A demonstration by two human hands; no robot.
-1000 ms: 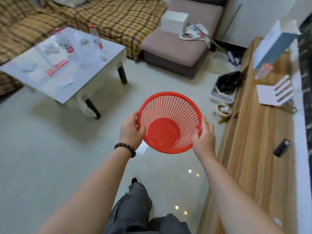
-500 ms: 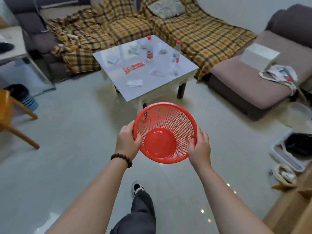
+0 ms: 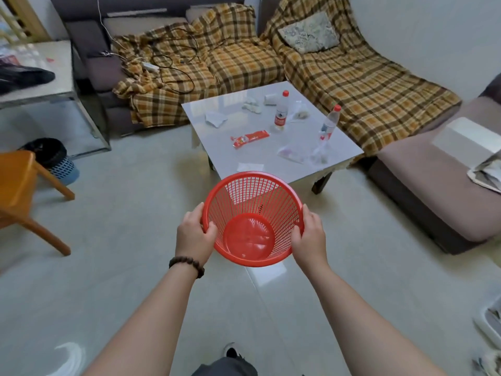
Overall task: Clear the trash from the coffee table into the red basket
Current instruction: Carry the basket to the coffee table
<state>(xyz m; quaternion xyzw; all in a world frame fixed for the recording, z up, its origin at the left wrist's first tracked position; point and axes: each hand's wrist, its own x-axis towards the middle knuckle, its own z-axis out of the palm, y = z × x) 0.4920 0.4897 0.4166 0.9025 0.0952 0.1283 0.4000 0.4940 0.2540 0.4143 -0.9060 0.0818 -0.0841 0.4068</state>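
Observation:
I hold an empty red mesh basket (image 3: 252,237) in front of me above the floor. My left hand (image 3: 193,236) grips its left rim and my right hand (image 3: 309,237) grips its right rim. Just beyond it stands the white coffee table (image 3: 206,109). On the table lie a red wrapper (image 3: 250,137), two plastic bottles with red caps (image 3: 281,112) (image 3: 329,123), crumpled paper (image 3: 215,118), tissues (image 3: 252,105), clear plastic bags (image 3: 296,154) and a white slip (image 3: 249,167) near the front edge.
A plaid-covered sofa (image 3: 339,66) wraps behind the coffee table. A brown ottoman (image 3: 433,180) stands at the right. An orange wooden chair (image 3: 19,191) and a blue bin with a black bag (image 3: 54,158) are at the left, by a glass side table (image 3: 48,88).
My view has swung left and closer: the coffee table now lies straight ahead, just past the basket. Both hands keep their grip on the basket's rim.

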